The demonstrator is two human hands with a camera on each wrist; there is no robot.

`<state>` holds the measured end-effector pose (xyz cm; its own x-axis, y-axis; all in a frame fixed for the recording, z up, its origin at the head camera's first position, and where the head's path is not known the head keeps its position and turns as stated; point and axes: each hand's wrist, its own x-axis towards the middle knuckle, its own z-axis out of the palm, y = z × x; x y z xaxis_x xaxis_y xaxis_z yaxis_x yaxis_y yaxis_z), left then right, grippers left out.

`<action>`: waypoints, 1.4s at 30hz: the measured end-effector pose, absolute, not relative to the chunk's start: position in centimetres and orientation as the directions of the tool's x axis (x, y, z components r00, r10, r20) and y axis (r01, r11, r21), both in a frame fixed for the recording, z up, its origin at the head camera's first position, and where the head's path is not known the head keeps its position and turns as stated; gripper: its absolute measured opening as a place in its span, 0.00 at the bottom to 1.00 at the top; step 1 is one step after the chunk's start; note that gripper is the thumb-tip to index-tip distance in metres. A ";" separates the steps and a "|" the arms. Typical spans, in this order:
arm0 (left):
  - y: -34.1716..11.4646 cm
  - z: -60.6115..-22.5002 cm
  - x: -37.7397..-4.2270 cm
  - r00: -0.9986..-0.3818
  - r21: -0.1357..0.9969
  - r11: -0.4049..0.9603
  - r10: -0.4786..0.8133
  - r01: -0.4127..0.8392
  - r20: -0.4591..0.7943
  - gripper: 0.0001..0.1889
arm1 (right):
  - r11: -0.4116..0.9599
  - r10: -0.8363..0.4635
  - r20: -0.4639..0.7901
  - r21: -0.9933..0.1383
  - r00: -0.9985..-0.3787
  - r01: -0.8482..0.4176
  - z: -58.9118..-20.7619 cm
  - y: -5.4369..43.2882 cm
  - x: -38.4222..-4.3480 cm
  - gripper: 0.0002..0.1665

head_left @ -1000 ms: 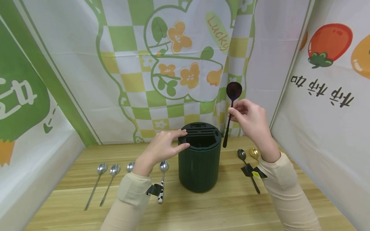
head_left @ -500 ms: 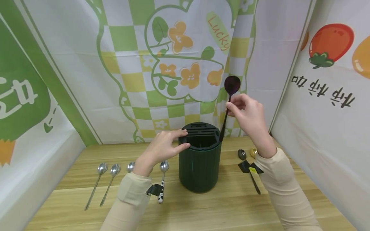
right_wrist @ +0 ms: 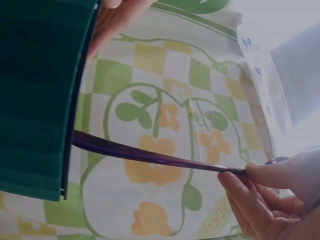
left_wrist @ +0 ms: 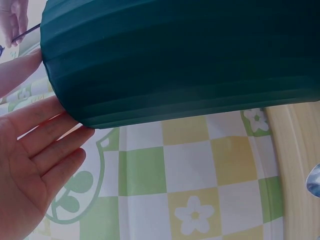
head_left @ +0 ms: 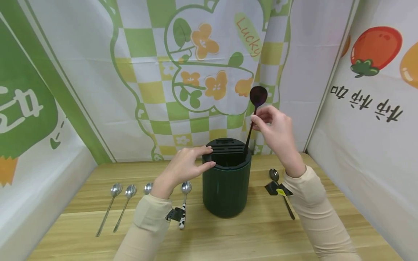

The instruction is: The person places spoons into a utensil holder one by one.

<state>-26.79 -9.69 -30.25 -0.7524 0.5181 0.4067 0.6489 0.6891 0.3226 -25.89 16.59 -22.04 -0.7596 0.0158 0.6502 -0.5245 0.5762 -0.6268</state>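
In the head view, a dark green ribbed utensil holder [head_left: 225, 192] with a slotted black top stands on the wooden table. My left hand [head_left: 186, 163] rests its thumb and fingertips on the holder's left rim; in the left wrist view its fingers [left_wrist: 47, 135] lie straight against the holder's edge. My right hand [head_left: 277, 125] pinches a dark purple spoon [head_left: 258, 96] by the handle, near the bowl, above the holder's right side. Bowl up and handle down, the spoon leans, its handle end at the opening. In the right wrist view the handle [right_wrist: 125, 154] reaches the rim.
Several silver spoons lie left of the holder, one with a cow-print handle [head_left: 183, 215]. A dark spoon [head_left: 274, 174] lies at the right, partly behind the right wrist's strap. A checkered curtain [head_left: 143, 90] hangs right behind the table's back edge.
My right hand has moved left with the spoon, bringing its handle end from beside the holder to over its opening. The golden spoon at the right is now hidden. The left hand stays put.
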 end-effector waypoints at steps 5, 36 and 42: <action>-9.7 -30.2 -26.8 -0.752 0.321 0.689 0.519 0.650 0.407 0.28 | 0.559 0.022 0.650 -0.638 -0.759 -0.530 -22.5 16.4 -26.1 0.14; -9.7 -30.0 -26.8 -0.758 0.316 0.697 0.521 0.643 0.393 0.28 | 0.629 -0.004 0.682 -0.567 -0.732 -0.532 -23.8 16.6 -26.8 0.09; -9.7 -30.0 -26.8 -0.753 0.313 0.695 0.524 0.648 0.397 0.28 | 0.665 -0.015 0.664 -0.551 -0.747 -0.504 -23.9 16.8 -26.7 0.11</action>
